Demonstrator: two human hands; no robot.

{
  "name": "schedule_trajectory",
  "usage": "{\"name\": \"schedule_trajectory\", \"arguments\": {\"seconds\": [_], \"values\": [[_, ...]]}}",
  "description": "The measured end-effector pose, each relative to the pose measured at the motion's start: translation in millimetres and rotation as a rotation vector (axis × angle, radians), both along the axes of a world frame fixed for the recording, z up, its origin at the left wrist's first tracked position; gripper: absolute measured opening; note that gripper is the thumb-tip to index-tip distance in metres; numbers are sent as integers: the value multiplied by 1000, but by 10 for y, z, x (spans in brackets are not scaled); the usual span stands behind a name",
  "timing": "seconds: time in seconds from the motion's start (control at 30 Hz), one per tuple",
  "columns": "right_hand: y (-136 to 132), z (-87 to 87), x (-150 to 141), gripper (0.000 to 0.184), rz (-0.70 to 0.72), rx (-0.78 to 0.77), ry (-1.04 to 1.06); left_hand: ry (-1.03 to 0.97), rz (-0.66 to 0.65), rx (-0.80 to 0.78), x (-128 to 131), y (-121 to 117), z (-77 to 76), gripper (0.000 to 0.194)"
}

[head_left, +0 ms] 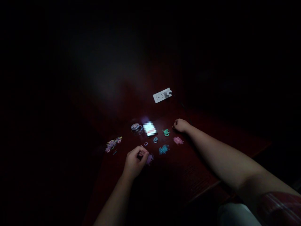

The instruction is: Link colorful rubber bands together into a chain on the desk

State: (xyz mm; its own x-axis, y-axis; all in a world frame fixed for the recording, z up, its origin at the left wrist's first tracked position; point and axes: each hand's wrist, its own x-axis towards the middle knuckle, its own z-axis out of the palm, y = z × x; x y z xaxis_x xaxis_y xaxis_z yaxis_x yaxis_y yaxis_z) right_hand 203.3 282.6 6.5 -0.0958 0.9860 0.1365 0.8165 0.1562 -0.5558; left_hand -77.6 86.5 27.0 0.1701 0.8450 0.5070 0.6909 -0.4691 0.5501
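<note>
My left hand [135, 159] is low over the table, its thumb and fingers curled together in a pinch. What it may hold is too small to make out. Right beside its fingertips lies a pile of purple elastic bands [150, 159]. Farther off, my right hand [181, 126] is closed, and its grip is hidden in the dimness. Nearest to it are a pink pile of bands [178, 140] and a few green bands [166, 132]. Between the hands are a teal pile [164, 149], some light blue rings [155, 140] and one lilac ring [146, 144].
A mixed heap of coloured bands [113, 144] lies at the left. A lidded clear jar [136, 128] stands beside a brightly lit screen [150, 128]. Behind them is a white power socket [162, 95] with a plug in it. The dark red table [178, 175] fades into darkness.
</note>
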Motion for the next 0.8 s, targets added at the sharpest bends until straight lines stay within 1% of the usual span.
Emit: {"name": "schedule_trajectory", "arguments": {"seconds": [0.1, 0.2, 0.3, 0.63, 0.7, 0.8], "values": [[-27, -1, -15, 24, -19, -29, -57, -5, -6, -9, 0, 1, -5, 11], [-41, 4, -13, 18, -48, -2, -76, -7, -2, -10, 1, 6, -8, 11], [-40, 3, -1, 20, -69, 26, -78, -2, -6, -7, 5, 6, -2, 11], [21, -55, 29, 37, -85, 44, -73, -14, -14, -5, 12, 0, 19, 11], [25, -51, 33, 35, -75, 36, -85, -15, -10, -9, 11, 2, 16, 11], [19, -30, 40, 26, -67, 20, -112, -14, -9, -19, 13, 1, 18, 12]]}}
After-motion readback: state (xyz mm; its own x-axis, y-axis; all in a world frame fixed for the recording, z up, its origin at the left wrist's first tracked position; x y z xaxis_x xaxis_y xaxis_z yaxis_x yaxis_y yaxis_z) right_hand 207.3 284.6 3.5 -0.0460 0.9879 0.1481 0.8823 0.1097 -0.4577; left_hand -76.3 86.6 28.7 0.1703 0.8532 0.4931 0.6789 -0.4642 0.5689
